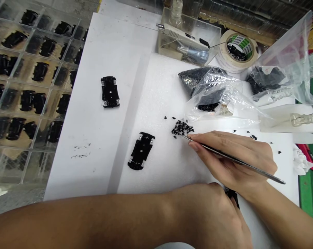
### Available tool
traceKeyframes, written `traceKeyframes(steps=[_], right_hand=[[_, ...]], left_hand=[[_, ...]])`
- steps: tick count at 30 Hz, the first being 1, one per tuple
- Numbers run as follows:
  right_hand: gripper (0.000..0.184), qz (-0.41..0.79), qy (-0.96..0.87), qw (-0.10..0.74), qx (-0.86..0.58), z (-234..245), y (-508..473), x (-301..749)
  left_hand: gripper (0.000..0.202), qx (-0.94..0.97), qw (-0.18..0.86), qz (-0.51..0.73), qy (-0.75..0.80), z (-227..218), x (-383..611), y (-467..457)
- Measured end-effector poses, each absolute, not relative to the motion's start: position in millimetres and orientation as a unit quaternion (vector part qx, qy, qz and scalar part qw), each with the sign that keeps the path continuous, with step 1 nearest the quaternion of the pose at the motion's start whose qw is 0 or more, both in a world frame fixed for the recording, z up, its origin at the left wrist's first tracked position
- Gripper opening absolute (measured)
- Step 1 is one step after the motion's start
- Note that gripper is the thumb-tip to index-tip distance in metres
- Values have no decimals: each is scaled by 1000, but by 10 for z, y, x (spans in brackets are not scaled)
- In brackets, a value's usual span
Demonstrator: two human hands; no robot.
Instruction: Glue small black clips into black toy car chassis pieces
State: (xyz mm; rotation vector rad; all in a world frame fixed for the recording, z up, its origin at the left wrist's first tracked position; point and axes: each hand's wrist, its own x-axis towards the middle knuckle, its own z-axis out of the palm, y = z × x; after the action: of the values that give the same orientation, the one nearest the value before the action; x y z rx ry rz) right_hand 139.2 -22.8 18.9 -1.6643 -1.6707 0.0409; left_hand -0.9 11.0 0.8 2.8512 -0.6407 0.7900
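Observation:
My right hand [231, 160] holds long steel tweezers [237, 160], their tips reaching a small heap of tiny black parts [182, 128] on white foam [156, 90]. My left hand [211, 218] is low in the view, shut on a black model car chassis [232, 195], which it mostly hides. Two more black chassis lie apart from my hands. One black chassis [141, 150] with silver details lies on the foam, and another [110, 91] lies on a white board [94, 103]. Several tiny black parts [253, 137] are scattered to the right.
A clear compartment tray [34, 79] holding several black car bodies stands at the left. Behind the foam are a clear plastic bag of black parts [211, 90], a roll of tape [237, 52], a hot glue gun [182, 36] and another bag [283, 65].

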Motion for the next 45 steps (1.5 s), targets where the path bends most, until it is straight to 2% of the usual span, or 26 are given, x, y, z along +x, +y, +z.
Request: traceKeyframes(steps=[5,11,16,23,34,40,45], right_hand=[[20,19,-656,400,-639,193,-241,1396],[15,-10,-601,403,-690,290,-309,1383],[25,19,-658,410,-632,179,-287,1397],[32,19,-662,413,-625,98,-268,1430],[28,30,-637,439,-633,167,-217,1419],[23,5,-526,401,-750,464,-855,1483],[31,8,-408,415,-814,328,-1589,1283]], left_hand=[[54,937,65,264,-219,-18,-36,107],[34,927,101,284,-222,-59,-36,142],[25,920,98,301,-233,-62,-35,151],[25,919,64,289,-259,-79,-59,117],[27,925,55,272,-259,-16,-44,181],[24,919,139,286,-232,13,-16,206],[13,918,185,261,-234,20,-30,223]])
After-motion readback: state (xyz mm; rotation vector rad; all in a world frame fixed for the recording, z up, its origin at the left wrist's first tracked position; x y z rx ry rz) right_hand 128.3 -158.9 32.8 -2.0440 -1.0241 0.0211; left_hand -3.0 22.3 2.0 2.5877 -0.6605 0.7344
